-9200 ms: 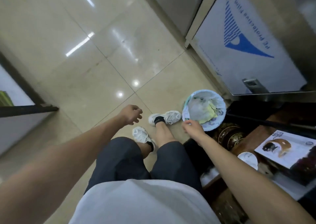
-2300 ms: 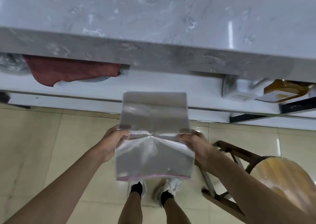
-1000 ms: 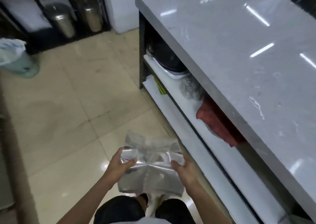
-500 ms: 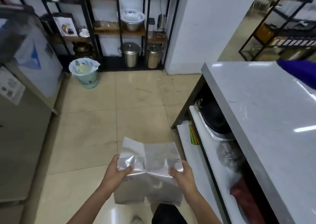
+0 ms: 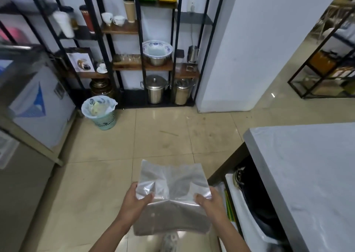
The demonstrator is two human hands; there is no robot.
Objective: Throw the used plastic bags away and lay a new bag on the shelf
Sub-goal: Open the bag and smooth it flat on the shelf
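A clear plastic bag (image 5: 172, 198), flat and creased across its middle, hangs in front of me over the floor. My left hand (image 5: 135, 203) pinches its left edge and my right hand (image 5: 210, 201) pinches its right edge. A green bin (image 5: 99, 111) lined with a white bag and holding rubbish stands on the floor far ahead at the left. The white shelf (image 5: 244, 213) under the grey counter (image 5: 307, 174) is at my right, with a dark pan on it.
A black metal rack (image 5: 153, 63) with steel pots, bowls and cups stands against the far wall. A steel cabinet (image 5: 28, 117) with a blue-marked film lines the left side. A white pillar (image 5: 240, 50) rises at the back right. Beige tiled floor lies between.
My view has swung up and left from the counter shelf toward the rack and bin. Both hands keep the same hold on the bag in front of me.
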